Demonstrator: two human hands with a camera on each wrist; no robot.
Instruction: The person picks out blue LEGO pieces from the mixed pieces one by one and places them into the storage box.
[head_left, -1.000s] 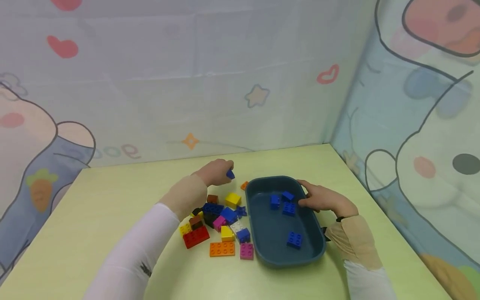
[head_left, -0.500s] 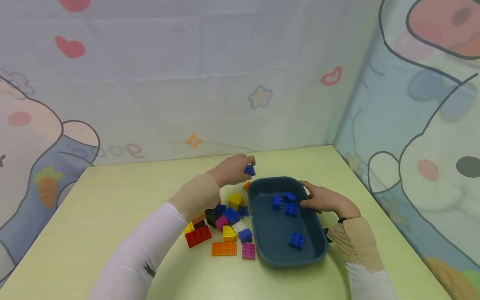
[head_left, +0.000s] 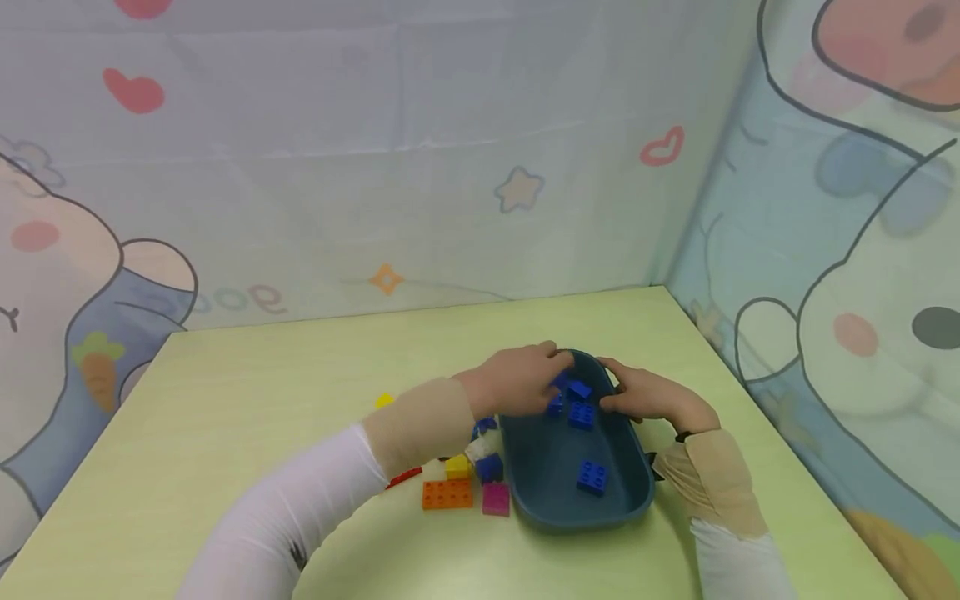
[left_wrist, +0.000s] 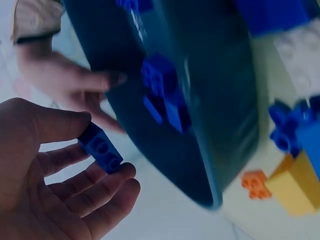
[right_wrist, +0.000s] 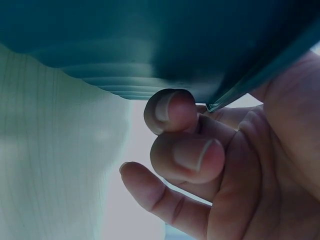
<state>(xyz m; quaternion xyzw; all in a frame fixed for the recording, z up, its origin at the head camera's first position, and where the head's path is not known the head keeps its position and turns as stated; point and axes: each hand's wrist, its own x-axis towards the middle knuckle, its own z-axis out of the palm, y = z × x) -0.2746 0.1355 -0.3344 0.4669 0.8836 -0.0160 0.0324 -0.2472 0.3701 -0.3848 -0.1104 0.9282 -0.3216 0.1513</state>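
Note:
My left hand is over the far end of a dark blue-grey plastic bin. It pinches a small blue toy brick between thumb and fingers, studs showing in the left wrist view. On the bin's right side, my right hand holds the rim, thumb inside and the other fingers curled against the outer wall. Several blue bricks lie in the bin, one blue brick apart toward the near end. In the right wrist view, curled fingertips sit under the bin's edge.
Left of the bin lies a loose pile of mixed bricks, partly hidden by my left forearm. An orange brick, a pink brick and a yellow brick show at its near side. A printed cloth wall stands behind the table.
My left hand has carried the blue brick rightward from behind the pile to over the bin. The right hand has stayed at the bin's rim.

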